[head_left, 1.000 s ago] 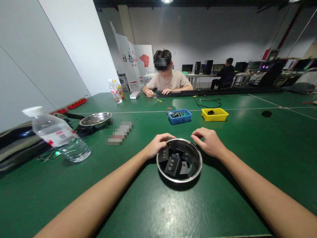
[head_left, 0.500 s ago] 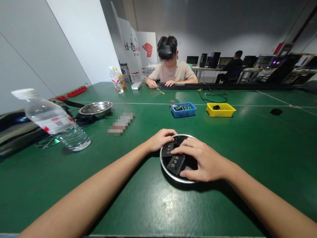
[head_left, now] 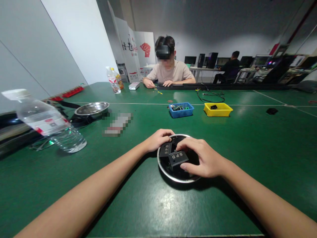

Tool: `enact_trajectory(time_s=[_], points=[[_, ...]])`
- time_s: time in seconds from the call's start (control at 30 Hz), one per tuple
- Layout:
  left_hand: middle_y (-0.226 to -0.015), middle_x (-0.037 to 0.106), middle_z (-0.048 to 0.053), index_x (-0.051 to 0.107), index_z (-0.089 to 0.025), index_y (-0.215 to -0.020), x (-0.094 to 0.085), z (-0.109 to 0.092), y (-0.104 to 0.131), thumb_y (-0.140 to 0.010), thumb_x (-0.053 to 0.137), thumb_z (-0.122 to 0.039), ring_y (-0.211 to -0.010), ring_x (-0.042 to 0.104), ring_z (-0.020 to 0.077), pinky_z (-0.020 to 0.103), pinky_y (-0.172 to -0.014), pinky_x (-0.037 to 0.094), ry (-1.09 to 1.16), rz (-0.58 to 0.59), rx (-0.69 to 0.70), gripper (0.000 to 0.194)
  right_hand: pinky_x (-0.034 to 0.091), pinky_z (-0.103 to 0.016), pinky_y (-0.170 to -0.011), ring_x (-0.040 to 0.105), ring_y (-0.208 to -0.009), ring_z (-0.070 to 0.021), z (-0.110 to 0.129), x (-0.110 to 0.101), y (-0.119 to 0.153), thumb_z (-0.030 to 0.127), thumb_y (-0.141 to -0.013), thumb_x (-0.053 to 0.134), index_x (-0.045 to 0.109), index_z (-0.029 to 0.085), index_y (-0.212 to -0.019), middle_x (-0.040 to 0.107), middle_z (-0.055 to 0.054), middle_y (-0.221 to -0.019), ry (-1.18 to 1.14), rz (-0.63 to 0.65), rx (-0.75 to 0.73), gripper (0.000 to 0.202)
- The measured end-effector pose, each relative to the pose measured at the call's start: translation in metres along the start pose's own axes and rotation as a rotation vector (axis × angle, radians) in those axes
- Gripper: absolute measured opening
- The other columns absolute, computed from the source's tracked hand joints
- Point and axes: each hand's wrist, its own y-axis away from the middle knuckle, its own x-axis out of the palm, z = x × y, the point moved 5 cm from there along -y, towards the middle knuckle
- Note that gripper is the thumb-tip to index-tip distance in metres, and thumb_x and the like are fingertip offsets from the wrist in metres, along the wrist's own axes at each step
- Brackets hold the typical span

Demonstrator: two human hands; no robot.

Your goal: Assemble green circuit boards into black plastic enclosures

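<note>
A round metal bowl (head_left: 168, 178) with a shiny rim sits before me, holding several black plastic parts. My left hand (head_left: 158, 139) is closed on the bowl's far left rim, its fingertips reaching over the edge. Inside, my right hand (head_left: 201, 157) pinches a black case marked SPD (head_left: 177, 158) between thumb and fingers. A second black SPD case (head_left: 165, 149) lies just left of it, below my left fingertips. The right part of the bowl is hidden under my right hand.
Beyond the bowl stand a blue bin (head_left: 181, 111) with small circuit boards and a yellow bin (head_left: 218, 110) with a black part. At left are a tilted water bottle (head_left: 53, 124) and a metal dish (head_left: 92, 108). Across the green table (head_left: 138, 205) sits a person (head_left: 170, 71).
The SPD case at my right hand has turned and shifted, now lying more level between thumb and fingers. My left hand stays on the rim. The whole view has shifted slightly.
</note>
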Motion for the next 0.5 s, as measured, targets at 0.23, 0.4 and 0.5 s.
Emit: enact_trajectory(time_s=[0.23, 0.4, 0.5], points=[[-0.078, 0.064, 0.002, 0.067, -0.012, -0.079, 0.0, 0.002, 0.001, -0.074, 0.047, -0.029, -0.078, 0.058, 0.019, 0.029, -0.075, 0.046, -0.08, 0.01, -0.025, 0.026, 0.045, -0.034, -0.08, 0.061, -0.085, -0.02, -0.013, -0.011, -0.002, 0.031, -0.09, 0.06, 0.066, 0.019, -0.088, 0.069, -0.005, -0.087, -0.03, -0.115, 0.014, 0.013], [-0.07, 0.06, 0.001, 0.066, -0.011, -0.076, 0.003, 0.001, 0.0, -0.075, 0.047, -0.032, -0.071, 0.055, 0.0171, 0.027, -0.067, 0.044, -0.083, 0.036, -0.046, 0.028, 0.045, -0.037, -0.085, 0.059, -0.095, -0.0225, -0.033, -0.016, -0.002, 0.031, -0.089, 0.066, 0.069, 0.018, -0.1, 0.068, -0.007, -0.097, 0.158, -0.198, 0.185, 0.017], [-0.068, 0.059, 0.0, 0.066, -0.011, -0.075, 0.006, -0.001, 0.0, -0.075, 0.046, -0.032, -0.068, 0.053, 0.0162, 0.026, -0.065, 0.043, -0.086, 0.042, -0.051, 0.029, 0.044, -0.038, -0.087, 0.056, -0.098, -0.0232, -0.036, -0.01, -0.003, 0.033, -0.085, 0.072, 0.069, 0.019, -0.108, 0.066, -0.007, -0.101, 0.2, -0.092, 0.23, 0.027]])
